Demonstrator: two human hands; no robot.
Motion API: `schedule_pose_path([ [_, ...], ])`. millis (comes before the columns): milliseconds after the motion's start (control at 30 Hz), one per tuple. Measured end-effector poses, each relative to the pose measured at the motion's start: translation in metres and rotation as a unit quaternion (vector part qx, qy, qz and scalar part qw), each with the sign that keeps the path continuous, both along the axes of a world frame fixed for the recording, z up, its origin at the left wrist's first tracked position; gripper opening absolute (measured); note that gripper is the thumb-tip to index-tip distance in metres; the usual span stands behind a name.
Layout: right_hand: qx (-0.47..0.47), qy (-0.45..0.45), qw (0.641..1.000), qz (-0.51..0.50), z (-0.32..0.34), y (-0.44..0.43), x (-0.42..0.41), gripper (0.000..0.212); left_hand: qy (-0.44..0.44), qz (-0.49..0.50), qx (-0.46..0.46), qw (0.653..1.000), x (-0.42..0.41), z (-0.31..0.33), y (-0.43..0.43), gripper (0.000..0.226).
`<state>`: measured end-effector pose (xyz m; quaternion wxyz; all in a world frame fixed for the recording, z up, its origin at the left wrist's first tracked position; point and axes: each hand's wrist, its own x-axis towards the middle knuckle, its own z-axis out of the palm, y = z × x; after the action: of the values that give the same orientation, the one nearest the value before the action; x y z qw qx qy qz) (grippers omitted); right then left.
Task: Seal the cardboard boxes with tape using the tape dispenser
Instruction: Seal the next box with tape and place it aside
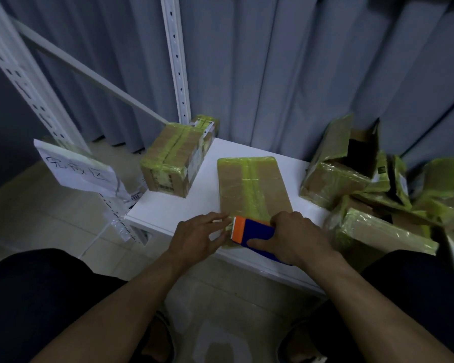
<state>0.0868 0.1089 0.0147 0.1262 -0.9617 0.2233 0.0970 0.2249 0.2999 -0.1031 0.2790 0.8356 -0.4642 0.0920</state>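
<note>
A flat cardboard box, already striped with yellow-green tape, lies at the centre of a white bench. At its 6 o'clock end the right hand has its fingers clamped around a blue-and-orange tape dispenser, the serrated edge pointing toward 9 o'clock. The left hand, fingers spread apart, rests its fingertips on the box's near corner just beside the blade. A taped box stands at 10 o'clock on the bench; opened boxes are heaped at 3 o'clock. A handwritten paper sign hangs at 9 o'clock on a white rack.
</note>
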Motion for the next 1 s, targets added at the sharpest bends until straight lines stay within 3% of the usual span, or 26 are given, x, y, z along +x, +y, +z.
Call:
schedule_pose_path([
  [167,0.041,-0.007,0.999,-0.003,0.006,-0.005,-0.009,0.059,0.016,-0.006,-0.009,1.000,0.003,-0.001,-0.002,0.038],
  [500,-0.033,0.009,0.999,-0.036,0.015,-0.034,-0.023,0.066,0.026,-0.018,-0.030,0.999,0.001,-0.003,-0.007,0.035],
  [667,-0.047,0.015,0.998,-0.037,0.014,-0.031,-0.016,0.067,0.117,-0.036,-0.013,0.992,-0.006,0.001,-0.007,0.052],
  [833,-0.053,0.020,0.998,-0.040,0.017,-0.029,-0.007,0.070,0.041,-0.051,0.052,0.997,-0.006,0.004,-0.010,0.044],
  [1000,-0.049,0.027,0.998,-0.039,0.017,-0.029,-0.005,0.068,0.023,-0.019,0.030,0.999,-0.011,0.010,-0.020,0.039],
])
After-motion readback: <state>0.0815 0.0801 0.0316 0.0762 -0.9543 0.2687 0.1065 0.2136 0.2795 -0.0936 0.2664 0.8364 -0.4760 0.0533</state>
